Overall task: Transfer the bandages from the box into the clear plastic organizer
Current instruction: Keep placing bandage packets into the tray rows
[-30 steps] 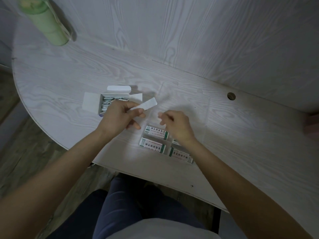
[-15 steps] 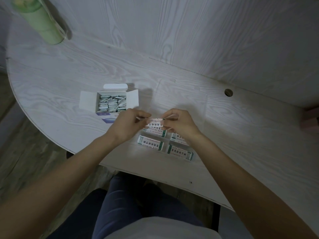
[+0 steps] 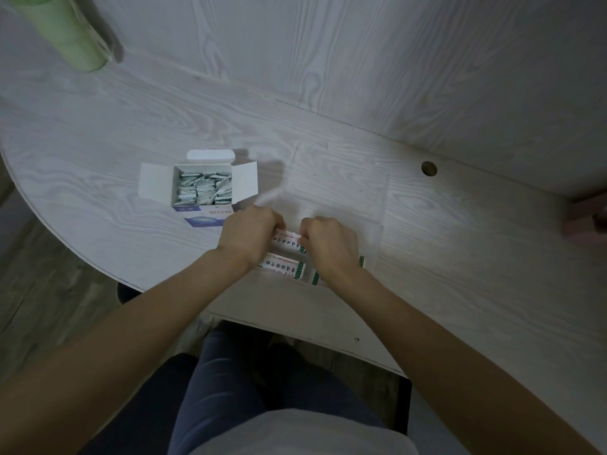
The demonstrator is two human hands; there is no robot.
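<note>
An open white cardboard box (image 3: 154, 183), full of wrapped bandages (image 3: 203, 188), stands left of centre on the table. To its right lies the clear plastic organizer (image 3: 385, 205), barely visible by its faint edges. My left hand (image 3: 249, 234) and my right hand (image 3: 328, 246) each pinch one end of a white bandage strip (image 3: 289, 238), low over the organizer's near compartments. Another bandage (image 3: 283, 266) lies just in front of it, and a third one (image 3: 316, 278) is partly hidden under my right wrist.
A pale green bottle (image 3: 70, 34) stands at the far left of the white wood-grain table (image 3: 98, 126). A round cable hole (image 3: 428, 168) sits at the back right. The wall panel rises close behind. My legs are below the table's curved front edge.
My left hand carried a bandage from the box to the right, my right hand took its other end, and both hands lowered it toward the organizer.
</note>
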